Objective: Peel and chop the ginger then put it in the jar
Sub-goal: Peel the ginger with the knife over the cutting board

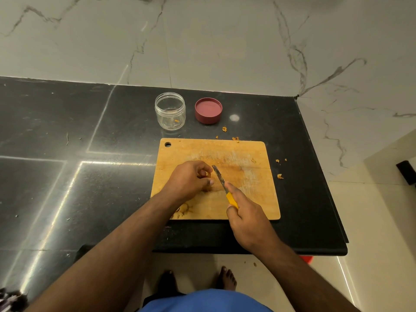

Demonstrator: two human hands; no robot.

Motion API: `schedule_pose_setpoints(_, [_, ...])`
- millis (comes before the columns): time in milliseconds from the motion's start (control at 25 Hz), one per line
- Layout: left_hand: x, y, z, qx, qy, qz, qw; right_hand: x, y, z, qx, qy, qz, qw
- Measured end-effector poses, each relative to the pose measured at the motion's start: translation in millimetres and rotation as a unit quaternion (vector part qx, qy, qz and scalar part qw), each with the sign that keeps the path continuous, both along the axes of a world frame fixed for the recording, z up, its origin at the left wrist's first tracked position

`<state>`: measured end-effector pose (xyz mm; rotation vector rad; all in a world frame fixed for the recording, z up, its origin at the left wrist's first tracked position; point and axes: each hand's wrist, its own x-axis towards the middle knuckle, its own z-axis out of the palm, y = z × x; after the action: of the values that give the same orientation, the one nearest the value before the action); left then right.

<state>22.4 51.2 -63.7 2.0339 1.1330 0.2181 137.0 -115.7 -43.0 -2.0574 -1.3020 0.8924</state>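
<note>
black counter (101, 122), left hand (189, 179) hiding ginger (208, 174) — knife (221, 180)

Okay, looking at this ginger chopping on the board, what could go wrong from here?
1. The knife blade sits right beside the left hand fingertips pinching the ginger piece, so a slip could cut them.
2. Peel scraps already lie off the cutting board near the counter edge; more could fall to the floor.

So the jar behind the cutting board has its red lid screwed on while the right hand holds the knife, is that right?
Not quite. In the head view the jar stands open; its red lid lies beside it on the counter. The jar is behind the cutting board, and the right hand does hold the knife.
</note>
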Motion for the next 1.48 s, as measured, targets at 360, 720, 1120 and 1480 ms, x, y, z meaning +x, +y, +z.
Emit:
schedule_pose_setpoints(360, [-1.7,-9.5,-10.6,0.026,-0.021,0.035,0.999,-10.9,3.4,-2.1,-0.011,-0.02,0.018,1.0])
schedule_pose_setpoints(720, [-2.7,-9.4,-10.2,0.025,-0.028,0.039,0.999,-18.1,5.9,1.7,-0.013,-0.029,0.028,0.999])
schedule_pose_setpoints(1120, [-2.5,-9.1,-9.8,0.029,-0.03,0.033,0.999,-20.9,8.5,0.2,-0.018,-0.053,0.036,0.998])
schedule_pose_setpoints(1480, [-3.2,-7.9,-12.9,0.034,-0.022,0.035,0.999,-17.1,23.8,-0.5,-0.032,-0.062,0.052,0.996])
